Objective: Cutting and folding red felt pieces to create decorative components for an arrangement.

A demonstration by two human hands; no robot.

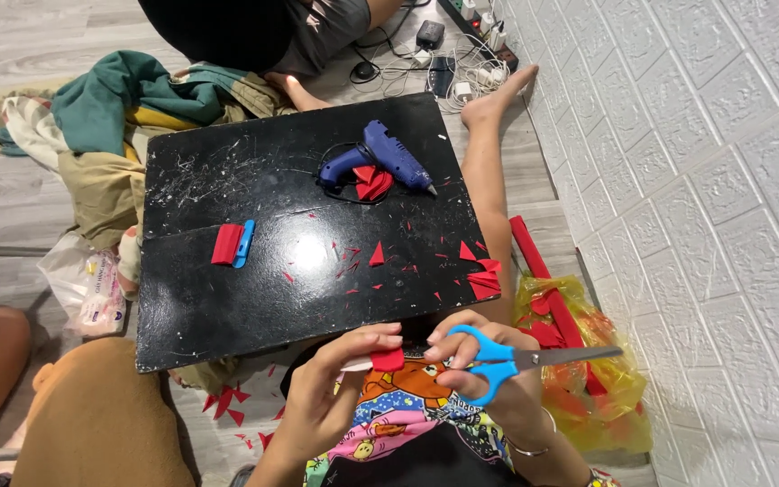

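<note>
Head view: the right hand [484, 370] has its fingers through the handles of blue scissors [516, 359], blades nearly closed, just off the near edge of the black board [227, 307]. The left hand [335, 388] pinches a small red paper piece [388, 360] beside them; what lies behind that piece is hidden. On the board's far side lies a blue glue gun [380, 155]; its cord is hard to trace.

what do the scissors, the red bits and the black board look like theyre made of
Scissors: bare grey metal blades, glossy blue handles, likely plastic. Red scraps: thin matte sheet cut into sharp slivers, probably paper or felt; cannot tell which. Black board: rigid, glossy, scratched, perhaps painted wood or laminate.
</note>
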